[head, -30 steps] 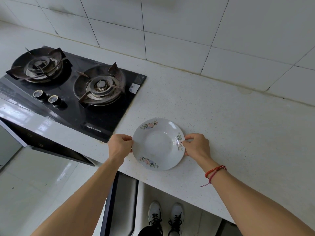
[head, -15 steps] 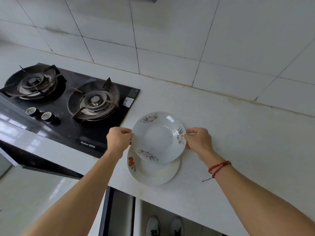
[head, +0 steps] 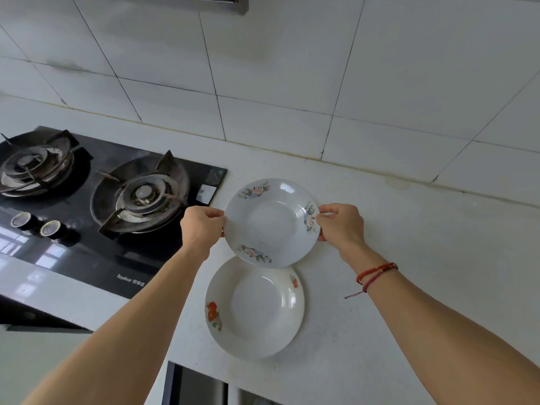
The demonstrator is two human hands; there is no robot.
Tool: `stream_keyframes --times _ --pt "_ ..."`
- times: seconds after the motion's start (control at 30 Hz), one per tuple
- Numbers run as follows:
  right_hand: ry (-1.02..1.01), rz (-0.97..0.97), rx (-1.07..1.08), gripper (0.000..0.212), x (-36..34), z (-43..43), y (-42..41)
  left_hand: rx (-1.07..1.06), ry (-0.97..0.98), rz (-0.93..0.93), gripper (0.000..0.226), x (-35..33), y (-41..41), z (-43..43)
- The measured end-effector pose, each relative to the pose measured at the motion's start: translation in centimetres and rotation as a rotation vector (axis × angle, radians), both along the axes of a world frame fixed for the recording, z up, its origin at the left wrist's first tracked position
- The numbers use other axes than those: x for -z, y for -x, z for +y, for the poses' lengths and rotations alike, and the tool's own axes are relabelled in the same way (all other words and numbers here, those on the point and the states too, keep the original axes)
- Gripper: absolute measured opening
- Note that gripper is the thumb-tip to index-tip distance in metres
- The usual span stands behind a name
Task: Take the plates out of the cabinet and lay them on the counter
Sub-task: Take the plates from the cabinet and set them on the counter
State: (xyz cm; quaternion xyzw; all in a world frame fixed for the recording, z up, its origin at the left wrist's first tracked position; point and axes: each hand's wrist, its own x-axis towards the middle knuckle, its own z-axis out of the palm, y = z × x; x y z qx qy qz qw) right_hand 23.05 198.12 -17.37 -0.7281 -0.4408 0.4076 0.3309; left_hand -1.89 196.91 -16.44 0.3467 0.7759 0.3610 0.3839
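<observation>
I hold a white plate with pink flower prints (head: 270, 222) above the counter (head: 409, 258). My left hand (head: 201, 226) pinches its left rim and my right hand (head: 340, 225) pinches its right rim. Nearer to me a second white plate with red fruit prints (head: 254, 308) lies flat on the counter; the held plate overlaps its far edge. The cabinet is mostly out of sight below the counter's front edge.
A black two-burner gas hob (head: 96, 206) with two knobs sits to the left of the plates. A white tiled wall (head: 292, 68) rises behind the counter. An open dark gap (head: 193, 387) shows under the counter's front edge.
Both hands lifted the flowered plate off the fruit-print plate and moved it away from me, uncovering the lower plate. The camera tilted upward.
</observation>
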Motion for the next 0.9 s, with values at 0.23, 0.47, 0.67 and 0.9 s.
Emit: stream_keyframes --times 0.23,0.47,0.67,0.9 --pt "-0.004 -0.013 -0.081 0.023 2.1 3.6 0.2 -0.016 0.015 0.006 0.025 2.2 -0.8 3.8" --pt "0.019 -0.059 -0.113 0.007 4.8 5.5 0.3 -0.001 0.034 0.001 0.027 4.4 -1.3 6.4" --pt "0.022 -0.109 -0.140 0.014 5.7 6.5 0.0 0.004 0.039 0.001 0.022 6.1 -1.5 8.0" --pt "0.028 -0.121 -0.162 0.020 6.6 7.0 -0.3 -0.004 0.050 0.023 0.026 7.4 -1.7 8.4"
